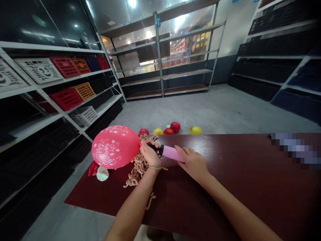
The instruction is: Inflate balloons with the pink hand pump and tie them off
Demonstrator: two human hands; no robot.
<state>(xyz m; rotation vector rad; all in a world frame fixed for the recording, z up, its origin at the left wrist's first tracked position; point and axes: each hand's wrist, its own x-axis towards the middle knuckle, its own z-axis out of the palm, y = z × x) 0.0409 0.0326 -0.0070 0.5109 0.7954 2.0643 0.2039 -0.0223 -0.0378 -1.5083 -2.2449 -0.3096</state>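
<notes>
The left hand (150,154) is closed tight around the neck of a pink balloon (115,146), pinching it onto the black nozzle of a hand pump (172,153). The right hand (193,163) is wrapped over the pump's pink barrel, fingers curled down around it.

The balloon sits left of centre in the frame, blown up and round, hanging just past the table's (238,180) left end. It looks feather-light, thin-skinned and easy to burst or let slip, so the neck is the safe place to hold it. Its body would give and skid under the fingers. The pump is stiff plastic and takes a full grip.

Balloon and pump lie on one line across the frame, nearly level, with the balloon's crown to the left and its neck to the right.

Under the left wrist lies a pile of beige loops (136,169). Beyond the table's far edge, red and yellow balloons on the floor (175,126); crates on shelves (66,98) at the left.
</notes>
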